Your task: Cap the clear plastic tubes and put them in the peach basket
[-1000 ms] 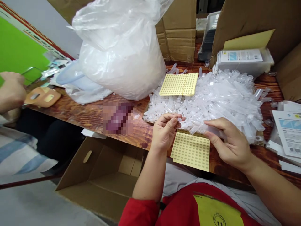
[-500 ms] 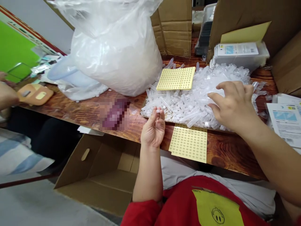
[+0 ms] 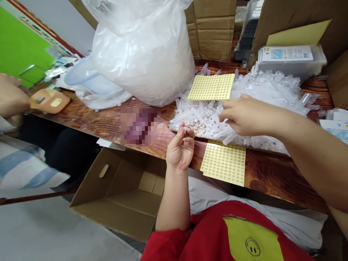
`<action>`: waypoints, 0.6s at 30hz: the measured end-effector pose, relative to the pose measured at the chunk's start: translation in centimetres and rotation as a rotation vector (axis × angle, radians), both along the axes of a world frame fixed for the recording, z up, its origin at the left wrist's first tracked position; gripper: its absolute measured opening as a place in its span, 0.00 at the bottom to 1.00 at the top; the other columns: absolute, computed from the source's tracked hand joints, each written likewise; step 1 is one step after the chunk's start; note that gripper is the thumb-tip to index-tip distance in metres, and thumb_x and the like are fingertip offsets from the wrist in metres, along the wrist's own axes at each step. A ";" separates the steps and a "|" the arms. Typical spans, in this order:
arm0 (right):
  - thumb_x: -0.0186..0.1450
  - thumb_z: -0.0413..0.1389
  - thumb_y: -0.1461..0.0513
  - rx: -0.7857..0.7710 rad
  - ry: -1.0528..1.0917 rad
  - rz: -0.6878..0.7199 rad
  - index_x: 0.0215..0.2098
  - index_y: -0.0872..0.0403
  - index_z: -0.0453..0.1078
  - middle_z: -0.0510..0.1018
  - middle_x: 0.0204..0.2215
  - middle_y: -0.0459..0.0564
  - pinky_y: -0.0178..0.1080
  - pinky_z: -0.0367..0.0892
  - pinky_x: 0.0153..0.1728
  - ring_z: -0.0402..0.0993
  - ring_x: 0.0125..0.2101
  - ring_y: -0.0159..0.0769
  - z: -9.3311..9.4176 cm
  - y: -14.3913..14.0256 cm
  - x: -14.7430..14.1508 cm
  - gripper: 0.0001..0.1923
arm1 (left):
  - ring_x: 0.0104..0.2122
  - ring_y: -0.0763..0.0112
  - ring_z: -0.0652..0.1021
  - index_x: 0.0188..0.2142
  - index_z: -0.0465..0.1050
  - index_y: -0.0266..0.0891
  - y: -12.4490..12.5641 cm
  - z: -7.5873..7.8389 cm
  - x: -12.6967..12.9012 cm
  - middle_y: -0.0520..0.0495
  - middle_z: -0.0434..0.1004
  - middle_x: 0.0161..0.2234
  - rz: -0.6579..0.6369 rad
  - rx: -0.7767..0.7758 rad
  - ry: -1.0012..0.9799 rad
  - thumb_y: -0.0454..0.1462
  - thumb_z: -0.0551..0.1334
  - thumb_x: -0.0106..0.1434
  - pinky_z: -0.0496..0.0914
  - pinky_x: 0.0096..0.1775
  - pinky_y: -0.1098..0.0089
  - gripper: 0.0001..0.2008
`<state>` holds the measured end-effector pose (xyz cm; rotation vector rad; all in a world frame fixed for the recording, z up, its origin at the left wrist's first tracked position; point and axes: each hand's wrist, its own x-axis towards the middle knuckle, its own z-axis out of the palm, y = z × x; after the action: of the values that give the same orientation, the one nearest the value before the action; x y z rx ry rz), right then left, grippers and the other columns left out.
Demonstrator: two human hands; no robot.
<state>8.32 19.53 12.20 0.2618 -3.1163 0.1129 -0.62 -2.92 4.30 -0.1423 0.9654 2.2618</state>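
My left hand (image 3: 180,149) is raised palm up at the table edge, its thumb and fingertips pinching a small white plastic piece (image 3: 185,128). Over a tray heaped with clear plastic tubes (image 3: 268,90), my right hand (image 3: 241,115) reaches in with fingers drawn together, pointing left. Whatever its fingertips grip, if anything, blends into the tubes behind. Small white plastic bits (image 3: 199,127) lie at the tray's near left side. Yellow sticker sheets (image 3: 211,87) rest on top of the tubes, and another sticker sheet (image 3: 224,162) sticks out from under the tray's front edge.
A big white plastic bag (image 3: 144,54) stands behind on the wooden table (image 3: 108,121). Printed cards in clear sleeves (image 3: 290,61) are stacked at the back right. An open cardboard box (image 3: 127,195) sits below the edge. Another person's hand (image 3: 13,96) is at the far left, near an orange object (image 3: 50,100).
My right hand has moved left and its spread fingers have closed together. My left hand keeps its pinch on the small white plastic piece. The whole view has shifted slightly.
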 end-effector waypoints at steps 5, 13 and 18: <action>0.67 0.54 0.66 -0.120 0.243 -0.020 0.43 0.52 0.82 0.79 0.40 0.50 0.44 0.64 0.41 0.74 0.40 0.39 1.4 4.1 1.0 0.14 | 0.38 0.84 0.77 0.36 0.81 0.40 -1.0 -0.7 -0.7 0.48 0.76 0.37 0.019 0.035 -0.006 0.29 0.59 0.75 0.67 0.31 0.93 0.13; 0.63 0.60 0.68 -0.030 0.029 -0.081 0.33 0.53 0.79 0.81 0.33 0.51 0.42 0.65 0.36 0.77 0.36 0.42 0.5 -0.4 -2.3 0.07 | 0.32 0.87 0.74 0.33 0.78 0.38 -0.6 -2.4 -0.9 0.51 0.71 0.33 0.042 0.115 0.009 0.29 0.64 0.71 0.65 0.28 0.94 0.09; 0.65 0.63 0.67 -0.087 -0.115 -0.355 0.42 0.59 0.81 0.82 0.36 0.62 0.44 0.70 0.38 0.81 0.42 0.53 -1.3 -4.8 -7.7 0.08 | 0.31 0.87 0.76 0.33 0.77 0.39 -0.5 -2.7 -0.7 0.51 0.72 0.33 0.060 0.094 -0.064 0.28 0.63 0.71 0.65 0.28 0.93 0.09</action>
<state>0.65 14.71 10.90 -0.3091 -3.1979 0.2657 -1.32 -3.38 1.65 -0.2039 0.8296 2.3385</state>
